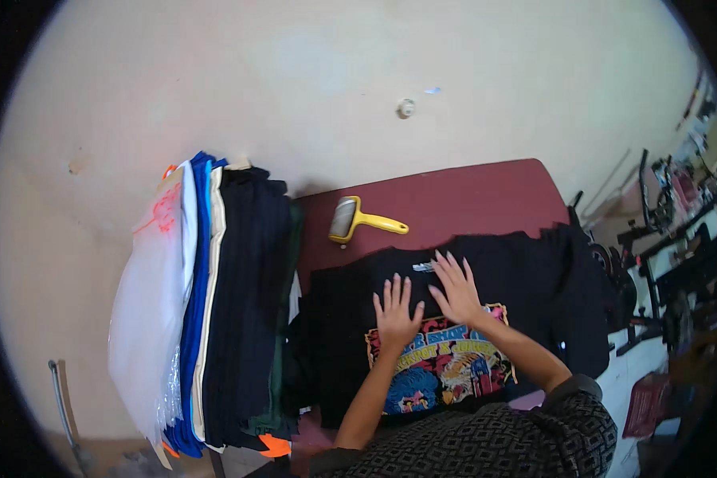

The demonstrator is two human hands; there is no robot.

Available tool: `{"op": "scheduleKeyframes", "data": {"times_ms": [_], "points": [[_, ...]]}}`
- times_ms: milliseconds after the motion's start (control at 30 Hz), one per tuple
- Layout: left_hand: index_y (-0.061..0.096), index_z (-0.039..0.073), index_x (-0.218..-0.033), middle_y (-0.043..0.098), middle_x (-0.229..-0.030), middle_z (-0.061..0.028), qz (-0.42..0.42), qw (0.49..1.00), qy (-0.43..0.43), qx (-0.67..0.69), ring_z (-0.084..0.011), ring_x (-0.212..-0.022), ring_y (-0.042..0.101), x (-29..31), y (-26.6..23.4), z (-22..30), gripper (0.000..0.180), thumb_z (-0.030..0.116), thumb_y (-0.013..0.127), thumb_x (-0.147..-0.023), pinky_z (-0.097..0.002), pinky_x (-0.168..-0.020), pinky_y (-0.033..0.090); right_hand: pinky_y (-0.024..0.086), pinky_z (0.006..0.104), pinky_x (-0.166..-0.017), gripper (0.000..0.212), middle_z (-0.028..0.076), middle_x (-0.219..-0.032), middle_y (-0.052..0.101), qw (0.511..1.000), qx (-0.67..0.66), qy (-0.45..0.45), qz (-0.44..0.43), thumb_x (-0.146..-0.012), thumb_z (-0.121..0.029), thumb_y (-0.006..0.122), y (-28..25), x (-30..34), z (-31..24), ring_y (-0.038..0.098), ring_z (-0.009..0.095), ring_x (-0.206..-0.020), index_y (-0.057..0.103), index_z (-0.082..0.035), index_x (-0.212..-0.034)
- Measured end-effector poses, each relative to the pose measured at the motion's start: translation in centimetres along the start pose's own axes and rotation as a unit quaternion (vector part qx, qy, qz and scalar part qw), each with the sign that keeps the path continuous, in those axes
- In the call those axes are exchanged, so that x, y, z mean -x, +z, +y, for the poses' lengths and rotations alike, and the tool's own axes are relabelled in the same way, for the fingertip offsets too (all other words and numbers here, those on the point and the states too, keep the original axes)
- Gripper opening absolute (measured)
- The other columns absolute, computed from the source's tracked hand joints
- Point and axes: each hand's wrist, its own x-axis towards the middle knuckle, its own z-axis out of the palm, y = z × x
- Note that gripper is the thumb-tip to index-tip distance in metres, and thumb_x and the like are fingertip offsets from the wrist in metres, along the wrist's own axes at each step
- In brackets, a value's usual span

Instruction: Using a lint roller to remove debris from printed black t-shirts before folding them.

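I see my left hand (396, 312) and right hand (456, 288) pressing flat, fingers spread, on the black shirt (462, 319), lying lengthwise along the table (454, 199), collar toward its far edge.

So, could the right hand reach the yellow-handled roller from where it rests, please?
Probably yes: the right hand lies flat on the black T-shirt, and only bare maroon table separates it from the roller.

Left hand (396, 309), right hand (456, 290): bare, long pale nails. Forearms uncovered. Garment (486, 442): dark, fine check pattern, sleeves pushed up.
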Motion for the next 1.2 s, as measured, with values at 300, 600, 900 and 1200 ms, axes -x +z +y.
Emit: {"op": "scheduleKeyframes", "data": {"times_ms": [300, 600, 900, 1200], "points": [[0.032, 0.008, -0.133, 0.026, -0.14, -0.0119, -0.015, 0.999, 0.011, -0.038, -0.0295, -0.129, 0.022, -0.3, 0.1, 0.2, 0.058, 0.038, 0.044, -0.085, -0.0516, -0.103, 0.015, 0.009, 0.0538, -0.102, 0.054, 0.013, -0.137, 0.031, 0.969, -0.101, -0.111, -0.195, -0.087, -0.035, 0.044, -0.9, 21.8, -7.0, 0.028, 0.026, -0.128, 0.03, -0.008, -0.132], [0.029, 0.01, -0.134, 0.021, -0.142, -0.0113, -0.031, 0.998, 0.01, -0.058, -0.0302, -0.13, 0.02, 0.3, 1.4, -0.7, 0.058, 0.04, 0.041, -0.086, -0.0534, -0.103, 0.012, 0.006, 0.0552, -0.102, 0.056, 0.018, -0.138, 0.026, 0.963, 0.112, 0.245, -0.031, -0.084, -0.034, 0.045, -6.6, 24.4, -0.7, 0.022, 0.031, -0.129, 0.035, -0.003, -0.129], [0.051, 0.009, -0.116, 0.045, -0.12, -0.018, -0.017, 0.988, 0.097, 0.123, -0.0344, -0.111, 0.042, -1.1, 0.9, 9.6, 0.043, 0.018, 0.059, -0.074, -0.0448, -0.095, 0.031, 0.035, 0.0381, -0.075, 0.028, 0.013, -0.095, 0.047, 0.889, 0.073, 0.398, 0.215, -0.07, -0.013, 0.061, -13.9, 31.0, 3.0, 0.044, 0.03, -0.089, 0.053, -0.005, -0.095], [0.049, 0.015, -0.118, 0.04, -0.122, -0.014, -0.045, 0.953, 0.249, 0.165, -0.0324, -0.109, 0.042, -2.0, 5.0, 33.5, 0.049, 0.025, 0.063, -0.072, -0.0417, -0.09, 0.035, 0.038, 0.0378, -0.068, 0.041, 0.011, -0.087, 0.047, 0.943, 0.117, 0.312, 0.021, -0.073, -0.04, 0.061, -15.0, 32.5, 8.6, 0.048, 0.026, -0.083, 0.048, -0.007, -0.094]]}}
